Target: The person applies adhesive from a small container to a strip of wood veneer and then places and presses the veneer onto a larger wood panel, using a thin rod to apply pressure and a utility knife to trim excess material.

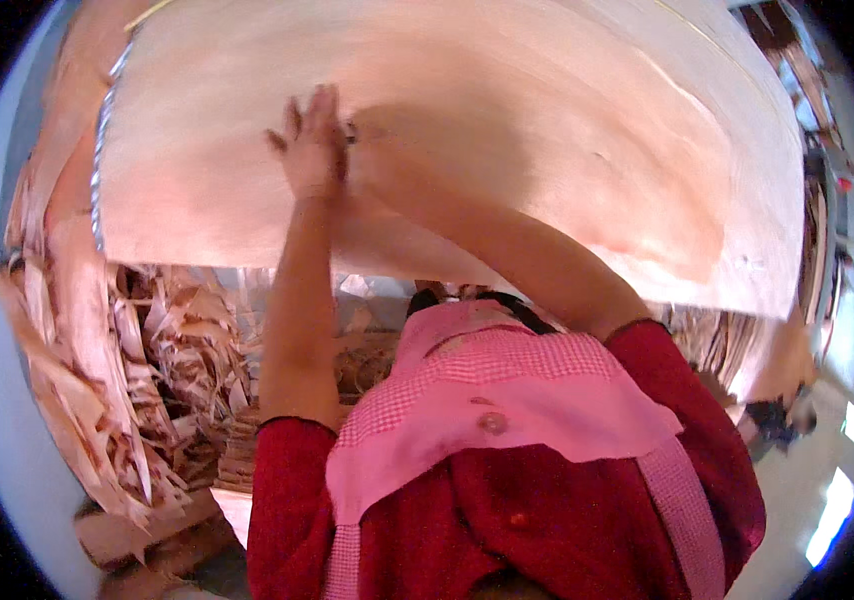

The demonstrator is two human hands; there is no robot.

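Note:
A wide, thin sheet of pinkish wood veneer lies flat in front of me. Its uneven right edge rests over a paler sheet. On the veneer, left of the middle, is my left hand, fingers apart and pointing away from me. My right forearm crosses from the right, so that my right hand meets the left one at its inner side. Motion smears the right hand, and its fingers are hard to make out. A small dark spot shows beside the hands; I cannot tell what it is.
Torn veneer scraps are heaped at the near left, below the sheet's edge. A twisted pale cord runs along the left side. Further stacked sheets stand at the far right, and a dark bundle lies on the floor.

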